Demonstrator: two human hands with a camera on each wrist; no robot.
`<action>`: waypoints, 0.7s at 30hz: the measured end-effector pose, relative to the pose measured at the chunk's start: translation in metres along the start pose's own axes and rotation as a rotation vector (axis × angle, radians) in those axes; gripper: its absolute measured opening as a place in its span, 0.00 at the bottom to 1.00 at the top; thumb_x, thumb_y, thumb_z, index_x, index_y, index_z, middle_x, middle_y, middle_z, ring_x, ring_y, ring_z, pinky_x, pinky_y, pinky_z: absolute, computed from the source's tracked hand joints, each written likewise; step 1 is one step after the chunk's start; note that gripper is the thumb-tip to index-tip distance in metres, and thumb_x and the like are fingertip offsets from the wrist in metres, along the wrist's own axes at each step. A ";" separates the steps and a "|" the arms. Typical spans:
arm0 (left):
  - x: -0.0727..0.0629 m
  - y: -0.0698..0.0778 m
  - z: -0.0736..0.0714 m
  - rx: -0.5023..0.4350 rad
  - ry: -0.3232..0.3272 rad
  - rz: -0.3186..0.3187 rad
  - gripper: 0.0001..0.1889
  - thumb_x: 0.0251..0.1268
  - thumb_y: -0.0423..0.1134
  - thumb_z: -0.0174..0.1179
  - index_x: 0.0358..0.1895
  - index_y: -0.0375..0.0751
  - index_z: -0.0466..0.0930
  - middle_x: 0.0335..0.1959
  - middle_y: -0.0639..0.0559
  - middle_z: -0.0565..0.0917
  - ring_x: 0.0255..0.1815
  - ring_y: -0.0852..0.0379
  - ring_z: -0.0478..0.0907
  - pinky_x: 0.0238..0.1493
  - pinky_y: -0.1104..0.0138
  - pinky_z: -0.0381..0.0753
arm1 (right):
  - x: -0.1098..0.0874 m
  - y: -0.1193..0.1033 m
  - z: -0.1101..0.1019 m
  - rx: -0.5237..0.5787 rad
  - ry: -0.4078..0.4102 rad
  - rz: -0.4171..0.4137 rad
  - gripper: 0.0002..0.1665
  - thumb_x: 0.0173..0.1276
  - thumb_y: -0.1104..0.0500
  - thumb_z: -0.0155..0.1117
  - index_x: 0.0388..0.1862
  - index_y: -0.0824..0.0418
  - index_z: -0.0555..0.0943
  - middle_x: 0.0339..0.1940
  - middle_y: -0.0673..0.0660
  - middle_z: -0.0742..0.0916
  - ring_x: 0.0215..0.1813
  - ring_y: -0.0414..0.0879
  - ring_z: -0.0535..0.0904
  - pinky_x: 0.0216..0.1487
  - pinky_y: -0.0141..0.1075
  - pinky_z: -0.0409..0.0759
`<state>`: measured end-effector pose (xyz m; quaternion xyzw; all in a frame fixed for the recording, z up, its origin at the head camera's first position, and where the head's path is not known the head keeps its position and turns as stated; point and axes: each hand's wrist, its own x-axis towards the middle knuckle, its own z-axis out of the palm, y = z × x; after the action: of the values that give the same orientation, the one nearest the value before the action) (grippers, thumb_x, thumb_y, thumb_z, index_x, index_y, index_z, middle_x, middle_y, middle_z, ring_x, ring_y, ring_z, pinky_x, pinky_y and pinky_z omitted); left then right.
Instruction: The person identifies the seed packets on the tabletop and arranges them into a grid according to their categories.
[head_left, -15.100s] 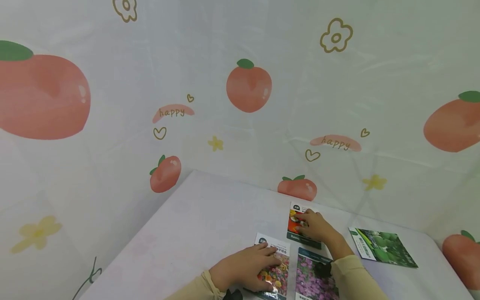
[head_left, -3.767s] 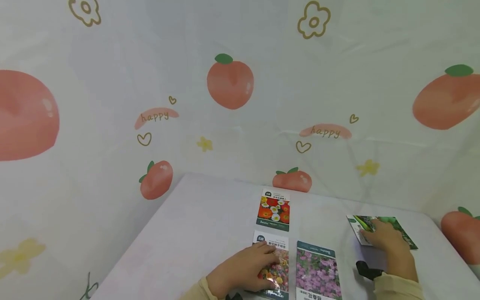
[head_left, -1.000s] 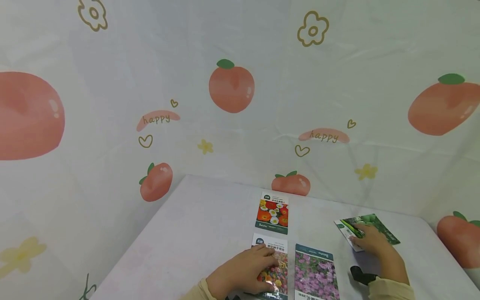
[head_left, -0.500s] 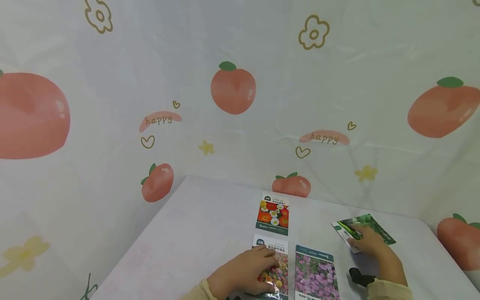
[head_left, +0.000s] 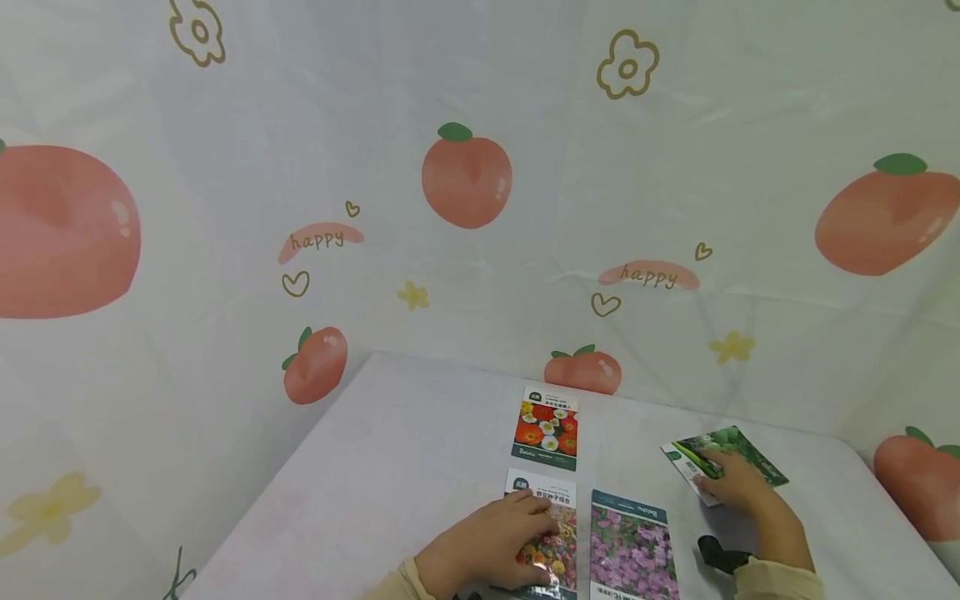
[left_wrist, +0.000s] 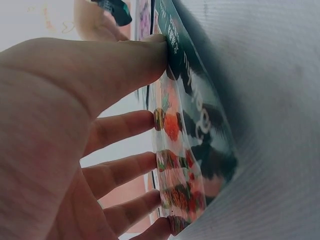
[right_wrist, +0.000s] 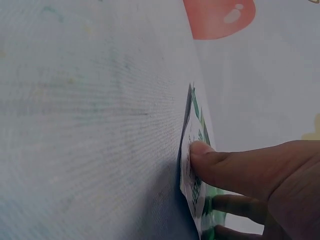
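My left hand [head_left: 491,542] rests its spread fingertips and thumb on a seed packet with mixed orange and pink flowers [head_left: 558,546], partly covered by the hand. In the left wrist view the thumb lies near the packet's dark green band [left_wrist: 215,150]. Over at the right, my right hand [head_left: 738,483] touches the face of a green seed packet [head_left: 759,460], which lies slanted on the table. The right wrist view shows the thumb on the packet's white part [right_wrist: 189,172], with fingers on its green picture.
A poppy seed packet [head_left: 546,429] lies straight behind the mixed-flower one. To the right of the left hand lies a purple-flower packet [head_left: 633,546], turned upside down. The white table [head_left: 375,467] meets a peach-printed backdrop [head_left: 465,292] at the back.
The right hand has left the poppy packet, which now lies further left, behind the mixed-flower one. It has since drawn the green packet leftward and turned it slightly. The left hand stays put.
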<state>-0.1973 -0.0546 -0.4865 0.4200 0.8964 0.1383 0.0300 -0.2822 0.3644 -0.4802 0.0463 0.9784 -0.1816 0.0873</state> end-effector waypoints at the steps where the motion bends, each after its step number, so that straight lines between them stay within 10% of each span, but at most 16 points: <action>1: 0.000 0.000 0.000 0.000 -0.001 0.001 0.28 0.68 0.62 0.69 0.68 0.59 0.81 0.73 0.58 0.79 0.74 0.57 0.74 0.72 0.62 0.79 | 0.000 0.000 0.000 0.000 0.001 -0.011 0.43 0.73 0.50 0.70 0.75 0.74 0.67 0.72 0.87 0.66 0.73 0.89 0.60 0.67 0.80 0.66; 21: 0.000 -0.001 0.001 0.001 -0.013 0.005 0.29 0.69 0.63 0.68 0.69 0.60 0.81 0.73 0.58 0.78 0.76 0.54 0.73 0.73 0.60 0.78 | 0.002 -0.002 0.002 -0.006 -0.001 -0.041 0.43 0.74 0.48 0.70 0.76 0.72 0.68 0.73 0.86 0.66 0.73 0.89 0.60 0.67 0.80 0.65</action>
<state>-0.1985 -0.0549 -0.4875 0.4232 0.8952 0.1349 0.0354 -0.2839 0.3616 -0.4812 0.0258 0.9797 -0.1803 0.0842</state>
